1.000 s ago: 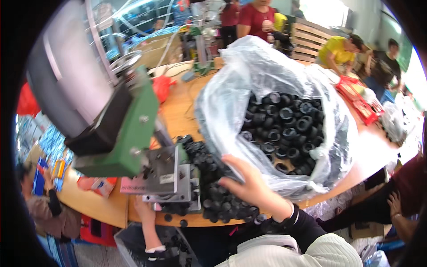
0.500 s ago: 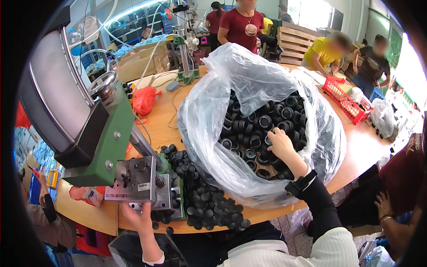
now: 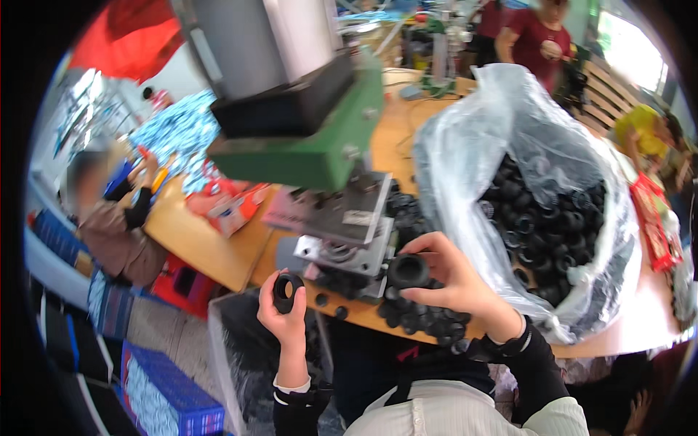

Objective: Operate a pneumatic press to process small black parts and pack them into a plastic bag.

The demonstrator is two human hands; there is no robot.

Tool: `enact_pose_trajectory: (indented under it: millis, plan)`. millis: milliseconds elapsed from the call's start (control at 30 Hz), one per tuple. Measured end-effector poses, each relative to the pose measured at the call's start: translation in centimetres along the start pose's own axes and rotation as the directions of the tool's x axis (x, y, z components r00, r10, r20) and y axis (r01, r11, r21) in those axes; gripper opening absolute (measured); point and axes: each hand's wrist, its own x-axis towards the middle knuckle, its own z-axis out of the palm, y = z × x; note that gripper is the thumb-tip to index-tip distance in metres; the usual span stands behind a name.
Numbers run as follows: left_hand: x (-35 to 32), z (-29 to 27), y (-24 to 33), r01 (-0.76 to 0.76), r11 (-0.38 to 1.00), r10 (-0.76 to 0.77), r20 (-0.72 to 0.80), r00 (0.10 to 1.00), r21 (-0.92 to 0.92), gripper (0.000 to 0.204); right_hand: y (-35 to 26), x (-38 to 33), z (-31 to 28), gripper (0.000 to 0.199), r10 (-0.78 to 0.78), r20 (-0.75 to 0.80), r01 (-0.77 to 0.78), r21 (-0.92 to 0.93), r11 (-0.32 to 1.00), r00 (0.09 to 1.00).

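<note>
In front of the press, my left hand (image 3: 283,320) grips a black ring-shaped wheel (image 3: 279,295), its open middle showing. My right hand (image 3: 459,285) pinches another black, hollow wheel (image 3: 408,272) by its rim, close beside the press's lower metal block (image 3: 340,253). Above that block sits a steel plate (image 3: 367,209) under the press's green arm (image 3: 291,161). Small black round caps (image 3: 408,314) lie heaped on the table, partly hidden by my right hand. To the right, an opened clear plastic bag (image 3: 449,171) holds many black wheels (image 3: 556,243).
A plastic-lined container (image 3: 227,356) with dark contents stands below the table edge. On the floor at left is a blue crate (image 3: 207,420). Another person (image 3: 120,236) sits at the far left; a red basket (image 3: 649,218) rests at the right. A red-and-white package (image 3: 236,211) lies left of the press.
The view has swung left. My right hand has come out of the bag with a black wheel. My left hand has left the press and now holds a ring-shaped wheel.
</note>
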Motion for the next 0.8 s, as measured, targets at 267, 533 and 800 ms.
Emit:
enact_pose_trajectory:
  millis: [267, 533, 800]
  plan:
    - [-4.4, -12.9, -9.7, 0.46, 0.786, -0.382, -0.261, 0.887, 0.414, 0.053, 4.2, 6.6, 7.3, 0.047, -0.276, -0.144, 0.17, -0.503, 0.848, 0.95]
    - [1.7, -5.6, -10.6, -0.218, 0.866, 0.081, 0.304, 0.949, 0.45, 0.046, 1.9, 9.1, 6.6, 0.034, -0.299, 0.012, 0.237, -0.64, 0.731, 0.954]
    - [5.8, 2.1, -11.8, -0.187, 0.863, -0.075, 0.486, 0.87, 0.469, 0.038, 1.4, -1.1, -0.8, 0.052, -0.307, -0.091, 0.133, -0.761, 0.635, 0.947]
